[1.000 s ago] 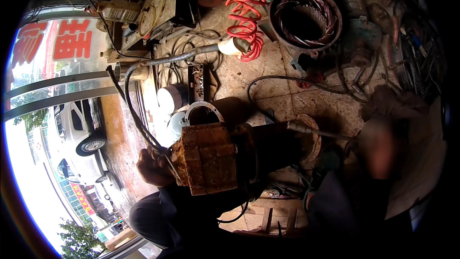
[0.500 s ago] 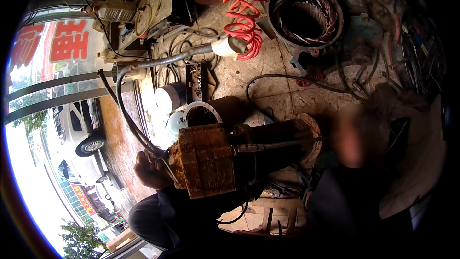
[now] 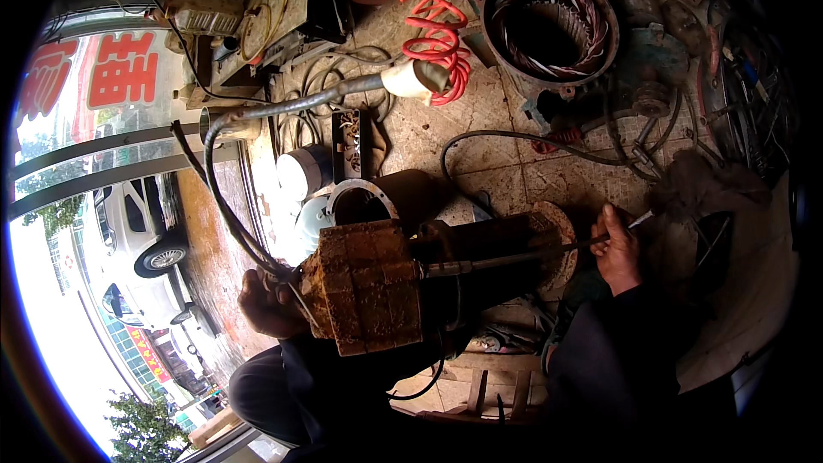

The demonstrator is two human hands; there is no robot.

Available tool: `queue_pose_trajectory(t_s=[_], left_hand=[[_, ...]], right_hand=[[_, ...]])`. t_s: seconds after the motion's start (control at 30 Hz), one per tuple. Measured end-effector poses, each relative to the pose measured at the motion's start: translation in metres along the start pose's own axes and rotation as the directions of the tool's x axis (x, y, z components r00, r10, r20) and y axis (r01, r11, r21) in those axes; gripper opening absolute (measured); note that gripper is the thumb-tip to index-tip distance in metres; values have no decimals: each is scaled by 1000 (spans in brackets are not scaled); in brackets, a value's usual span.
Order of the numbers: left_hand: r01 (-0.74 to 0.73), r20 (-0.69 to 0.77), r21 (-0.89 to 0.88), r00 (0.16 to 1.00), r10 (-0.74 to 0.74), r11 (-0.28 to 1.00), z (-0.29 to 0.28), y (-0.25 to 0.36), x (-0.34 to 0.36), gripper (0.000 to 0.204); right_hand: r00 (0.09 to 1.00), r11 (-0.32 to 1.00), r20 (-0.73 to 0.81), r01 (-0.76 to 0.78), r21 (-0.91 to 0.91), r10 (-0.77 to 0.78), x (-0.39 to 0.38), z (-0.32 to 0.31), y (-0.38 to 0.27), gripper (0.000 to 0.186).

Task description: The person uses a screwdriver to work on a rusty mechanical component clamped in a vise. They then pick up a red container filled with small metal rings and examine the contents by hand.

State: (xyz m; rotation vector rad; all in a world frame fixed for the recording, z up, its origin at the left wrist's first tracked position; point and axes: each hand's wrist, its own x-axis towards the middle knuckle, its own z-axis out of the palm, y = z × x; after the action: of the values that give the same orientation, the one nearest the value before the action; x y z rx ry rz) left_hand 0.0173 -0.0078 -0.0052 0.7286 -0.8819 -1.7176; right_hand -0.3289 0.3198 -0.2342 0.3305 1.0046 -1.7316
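A rusty, boxy metal housing (image 3: pixel 364 287) lies across my lap, joined to a dark cylinder with a rusty round flange (image 3: pixel 561 244) on its right. My left hand (image 3: pixel 273 304) is closed round black cables (image 3: pixel 244 236) at the housing's left end. These cables rise to a thick grey one with a pale, wrapped end (image 3: pixel 414 81). My right hand (image 3: pixel 617 253), beyond the flange, has its fingers curled round a long dark rod or cable (image 3: pixel 506 257) running along the cylinder. A thin shiny metal tip (image 3: pixel 640 219) sticks out past that hand; its kind cannot be made out.
A stator ring with copper windings (image 3: pixel 553 21) lies at the back right, beside a coiled red air hose (image 3: pixel 437 34). Behind the housing are a metal ring (image 3: pixel 363 200), a tray of small parts (image 3: pixel 350 144) and a white tub (image 3: pixel 300 173). Dark cloth (image 3: pixel 707 184) lies far right.
My right hand has moved slightly left and is now sharp, where it was smeared by motion. The metal tip beyond it now shows. My left hand and the housing have stayed put.
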Motion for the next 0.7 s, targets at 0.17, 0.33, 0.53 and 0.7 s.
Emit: queue_pose_trajectory(t_s=[0.17,0.33,0.53,0.7], left_hand=[[-32,-26,64,999,34,997,7,-2,-3,19],[-34,-64,114,997,42,993,7,-12,1,20],[-2,63,12,998,1,1000,13,-8,0,21],[36,91,14,995,-37,999,7,-6,3,23]], right_hand=[[964,963,-162,175,-205,-210,2,37,6,39],[815,830,-419,128,-542,-399,5,35,14,37],[931,309,-145,-37,-950,-335,-2,65,-9,48],[928,535,-223,-31,-844,-299,6,21,5,48]])
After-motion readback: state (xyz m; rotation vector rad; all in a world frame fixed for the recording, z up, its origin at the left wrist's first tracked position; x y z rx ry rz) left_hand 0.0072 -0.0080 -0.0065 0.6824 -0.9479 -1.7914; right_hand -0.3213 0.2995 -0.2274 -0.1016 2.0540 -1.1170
